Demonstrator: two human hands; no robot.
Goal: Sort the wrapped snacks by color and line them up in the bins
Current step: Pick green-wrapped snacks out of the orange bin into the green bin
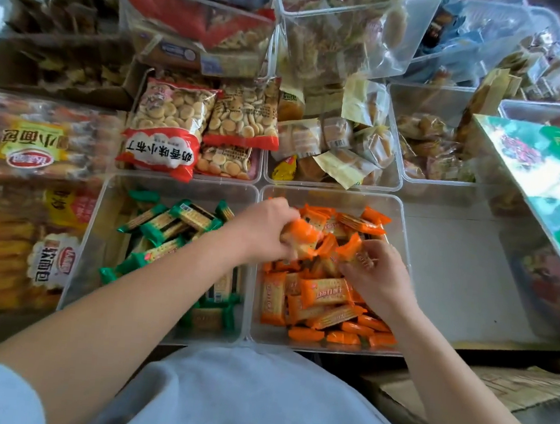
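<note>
A single wide-angle view from the person's head looks forward and steeply down, close over the grey table (455, 263).

Left hand (263, 230) fingertips hidden by orange snacks (325, 293); green box (549, 176) cut off.

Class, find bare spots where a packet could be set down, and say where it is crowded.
Bare: the grey counter between the orange-snack bin and the green box; the far-left corner of the green-snack bin. Crowded: the orange-snack bin, with left hand and right hand inside.
</note>
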